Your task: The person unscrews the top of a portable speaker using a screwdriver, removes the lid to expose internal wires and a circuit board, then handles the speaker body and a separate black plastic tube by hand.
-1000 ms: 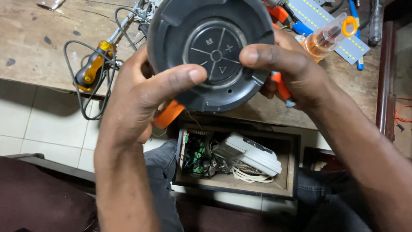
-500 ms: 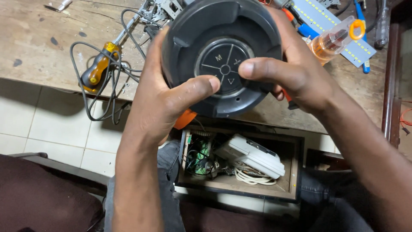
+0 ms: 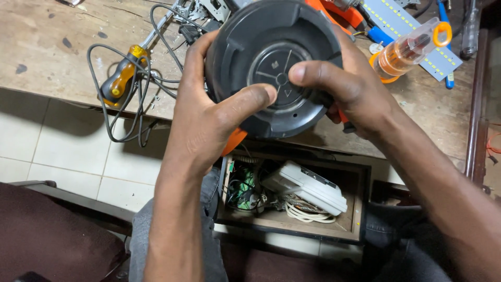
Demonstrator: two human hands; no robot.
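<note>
Black plastic makes up the round appliance base (image 3: 274, 68), which is held up over the near edge of the wooden workbench (image 3: 47, 52), its underside turned toward the camera. It is grasped from the left by the left hand (image 3: 209, 120), fingers wrapped behind the rim and the thumb laid across the near part of the face. The right hand (image 3: 349, 91) is closed round the right rim, with its thumb pressed on the centre disc (image 3: 279, 78), where raised spokes and small arrow marks are seen. Orange parts show behind the base at its lower left and far right.

As a judgement, the disc appears to be worked by thumb pressure. The step would be done well if the rim were kept firmly braced by the left hand while the disc is pushed along its arrow marks, evenly, so that the thumb is not let slip off the spokes.

A yellow-handled screwdriver (image 3: 122, 78) lies among black cables (image 3: 130, 109) to the left. A clear bit holder (image 3: 412, 49) lies far right. An open wooden drawer (image 3: 360, 209) with a white box (image 3: 308, 188) sits below.
</note>
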